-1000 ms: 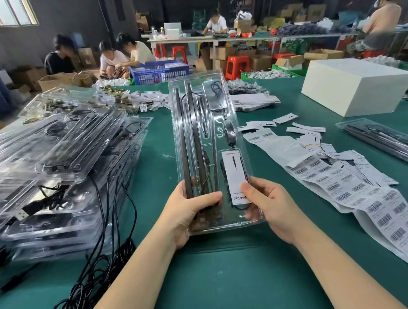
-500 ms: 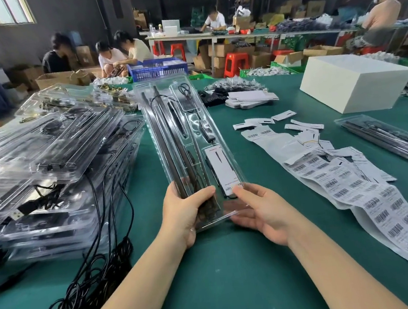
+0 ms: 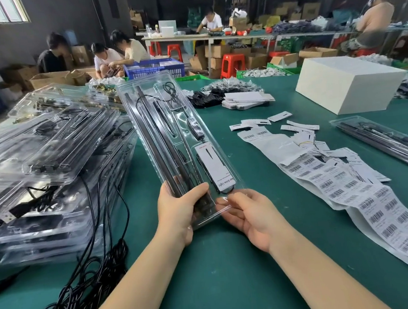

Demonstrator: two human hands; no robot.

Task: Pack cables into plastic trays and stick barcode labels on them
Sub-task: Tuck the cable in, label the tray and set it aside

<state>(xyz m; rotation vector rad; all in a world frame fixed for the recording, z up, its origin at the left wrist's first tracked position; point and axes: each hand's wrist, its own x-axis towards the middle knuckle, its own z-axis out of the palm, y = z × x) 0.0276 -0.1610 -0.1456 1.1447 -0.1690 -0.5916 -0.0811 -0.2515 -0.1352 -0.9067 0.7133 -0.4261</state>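
Observation:
A long clear plastic tray holds black light bars, a coiled black cable and a white card. It is lifted above the green table and leans away to the left. My left hand grips its near end, thumb on top. My right hand lies palm up at the tray's near right corner, fingertips touching the edge from below. A long strip of barcode labels trails across the table on the right.
A tall stack of filled clear trays stands at the left, with loose black cables spilling off it. Another filled tray lies at the far right. A white box sits at the back right. People work at tables behind.
The tray has swung from straight ahead to leaning left. My right hand has come off its side and opened under the near right corner. My left hand keeps its grip.

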